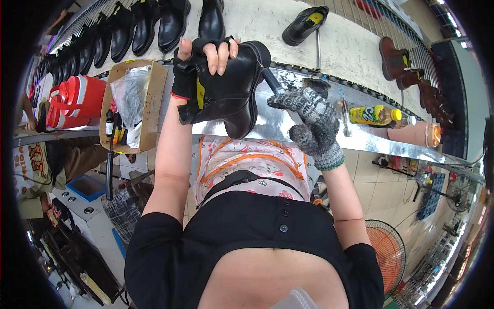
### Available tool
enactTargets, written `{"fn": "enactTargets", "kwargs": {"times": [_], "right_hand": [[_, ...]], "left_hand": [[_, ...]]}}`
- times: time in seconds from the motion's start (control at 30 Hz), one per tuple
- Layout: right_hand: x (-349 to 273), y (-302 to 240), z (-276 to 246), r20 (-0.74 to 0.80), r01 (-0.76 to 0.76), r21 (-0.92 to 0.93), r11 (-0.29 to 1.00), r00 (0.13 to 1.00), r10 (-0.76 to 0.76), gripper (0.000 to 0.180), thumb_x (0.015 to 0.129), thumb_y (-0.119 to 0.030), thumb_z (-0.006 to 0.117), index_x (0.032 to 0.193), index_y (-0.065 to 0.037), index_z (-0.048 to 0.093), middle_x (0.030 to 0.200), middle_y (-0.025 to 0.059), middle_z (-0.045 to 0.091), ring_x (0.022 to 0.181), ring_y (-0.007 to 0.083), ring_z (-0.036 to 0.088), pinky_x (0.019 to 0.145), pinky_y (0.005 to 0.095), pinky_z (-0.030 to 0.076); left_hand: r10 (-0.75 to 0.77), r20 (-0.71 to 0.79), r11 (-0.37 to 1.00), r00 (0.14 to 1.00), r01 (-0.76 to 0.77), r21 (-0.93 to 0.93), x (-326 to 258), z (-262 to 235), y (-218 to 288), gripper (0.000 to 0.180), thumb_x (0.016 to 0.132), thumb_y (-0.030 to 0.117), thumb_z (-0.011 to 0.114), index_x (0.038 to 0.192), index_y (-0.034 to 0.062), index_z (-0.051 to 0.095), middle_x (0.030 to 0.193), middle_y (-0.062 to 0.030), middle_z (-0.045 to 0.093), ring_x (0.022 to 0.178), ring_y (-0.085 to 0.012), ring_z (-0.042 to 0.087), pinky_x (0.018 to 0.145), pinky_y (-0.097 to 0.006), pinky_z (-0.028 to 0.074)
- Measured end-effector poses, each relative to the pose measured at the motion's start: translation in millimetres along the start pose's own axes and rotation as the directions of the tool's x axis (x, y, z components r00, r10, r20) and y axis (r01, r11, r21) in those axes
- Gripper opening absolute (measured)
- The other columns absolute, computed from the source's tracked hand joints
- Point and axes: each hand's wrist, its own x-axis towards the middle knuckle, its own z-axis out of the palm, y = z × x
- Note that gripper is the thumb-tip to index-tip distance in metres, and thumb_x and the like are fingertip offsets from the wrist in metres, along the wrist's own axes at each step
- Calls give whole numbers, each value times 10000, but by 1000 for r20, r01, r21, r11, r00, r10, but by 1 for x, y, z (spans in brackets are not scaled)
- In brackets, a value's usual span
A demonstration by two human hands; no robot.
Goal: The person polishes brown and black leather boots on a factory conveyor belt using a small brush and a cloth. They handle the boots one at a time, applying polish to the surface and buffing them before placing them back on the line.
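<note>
My left hand (220, 57), in a black fingerless glove, is closed on a black leather ankle boot (229, 85) with a yellow lining patch. The boot is held on its side above the metal bench edge, its sole facing right and its heel toward me. My right hand (315, 121), in a grey knitted glove, grips a slim tool with a dark handle (271, 81). Its thin tip meets the sole edge near the toe; the tool's exact kind does not show. Beside the right hand, on the bench, lies a dark, stained lump (316, 86).
A line of black boots (146, 26) stands on the pale conveyor (345, 44), with one boot (305, 26) apart and brown boots (392, 57) at right. At left are a cardboard box (158, 85) and red jug (82, 97). A yellow bottle (373, 115) lies right.
</note>
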Motion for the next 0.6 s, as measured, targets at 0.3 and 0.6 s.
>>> {"fn": "enactTargets", "kwargs": {"times": [0.3, 0.6], "right_hand": [[5, 14, 60, -65, 32, 99, 995, 998, -26, 378, 724, -309, 659, 1089, -211, 651, 968, 28, 641, 857, 243, 586, 760, 356, 466], [-5, 30, 94, 12, 0, 154, 988, 1000, -2, 290, 791, -240, 576, 1068, -210, 660, 1016, -2, 647, 849, 209, 591, 732, 327, 486]], "left_hand": [[40, -184, 991, 982, -62, -117, -29, -45, 7, 708, 936, 609, 180, 598, 101, 538, 666, -42, 504, 926, -228, 440, 1064, -400, 197], [67, -124, 981, 990, -88, -173, -52, -86, 8, 763, 904, 669, 152, 729, 97, 626, 761, -54, 538, 998, -242, 441, 1075, -437, 143]]}}
